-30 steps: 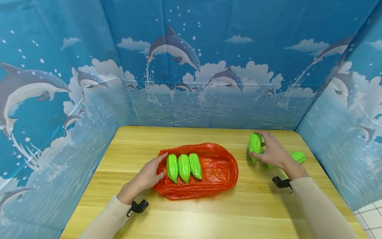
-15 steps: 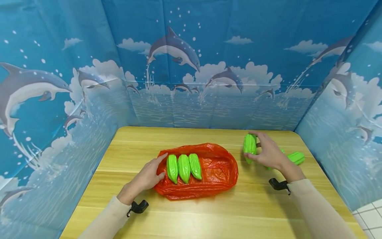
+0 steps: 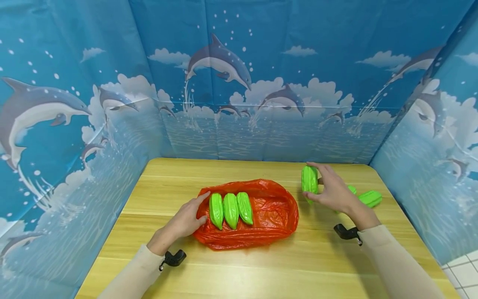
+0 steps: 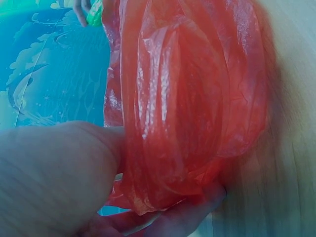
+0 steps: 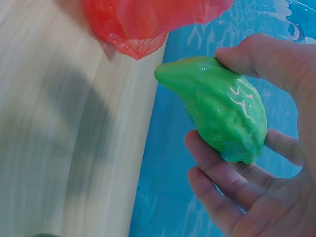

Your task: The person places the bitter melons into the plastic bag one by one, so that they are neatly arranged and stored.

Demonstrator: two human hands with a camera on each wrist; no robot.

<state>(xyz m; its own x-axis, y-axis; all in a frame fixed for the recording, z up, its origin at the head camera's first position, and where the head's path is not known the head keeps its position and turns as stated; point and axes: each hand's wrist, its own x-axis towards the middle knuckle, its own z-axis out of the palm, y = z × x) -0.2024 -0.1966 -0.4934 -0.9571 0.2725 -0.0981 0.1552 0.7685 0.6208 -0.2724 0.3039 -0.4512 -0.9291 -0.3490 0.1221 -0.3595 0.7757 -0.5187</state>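
My right hand (image 3: 334, 192) holds a shiny green bitter melon (image 3: 309, 180) between thumb and fingers, right of the bag. In the right wrist view this bitter melon (image 5: 222, 106) shows bumpy ribs and a pointed end, raised over the table. A red plastic bag (image 3: 272, 214) lies spread with its mouth upward. Side by side in its left half are three more bitter melons (image 3: 230, 211). My left hand (image 3: 183, 219) grips the bag's left rim. In the left wrist view the bag film (image 4: 197, 94) hides part of the thumb and fingers.
Two more bitter melons lie on the right of the wooden table (image 3: 254, 274), one in plain sight (image 3: 370, 198), the other partly behind the right hand. A dolphin-print curtain (image 3: 239, 137) stands along the table's back and sides. Each wrist carries a small black camera (image 3: 174, 258).
My right hand has carried its bitter melon a little to the left, uncovering more of the ones behind it. The left hand and the bag have stayed in place.
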